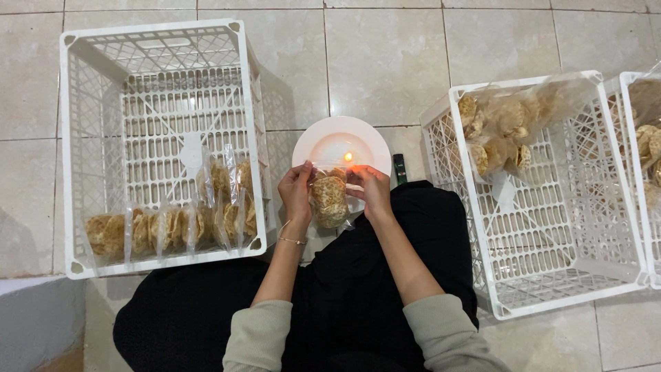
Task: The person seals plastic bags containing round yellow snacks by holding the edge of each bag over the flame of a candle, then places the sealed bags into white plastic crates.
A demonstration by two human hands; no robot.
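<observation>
A: Head view, looking straight down. What is hard to read?

B: The top edge of the clear cracker bag (330, 200). It sits right at the small flame (348, 157), and glare washes out the plastic there, so I cannot tell whether the film touches the flame. The candle under the flame is hidden too; only the glow shows on the white plate (323, 141).

A: And the hands?

B: The left hand (297, 191) pinches the bag's upper left corner, the right hand (372, 189) the upper right. Each grip is narrow, closed on the plastic. The fingertips are partly behind the film.

A: Where is the bag, and how does it lie?

B: Over the person's lap, at the near rim of the plate, held off the tiled floor (385, 55). Its long axis runs away from the person, open end pointing up the frame toward the flame, with round crackers stacked at the lower end.

A: Anything cut off?

B: The far-right crate (637, 89) is cropped by the frame edge. The middle white crate (551, 275) holds a large bag of loose crackers (506, 127), blurred by its plastic. The left crate (69, 138) holds a row of filled cracker packets (172, 227) standing along its near wall. A small dark object (400, 169) lies beside the plate; I cannot tell what it is.
</observation>
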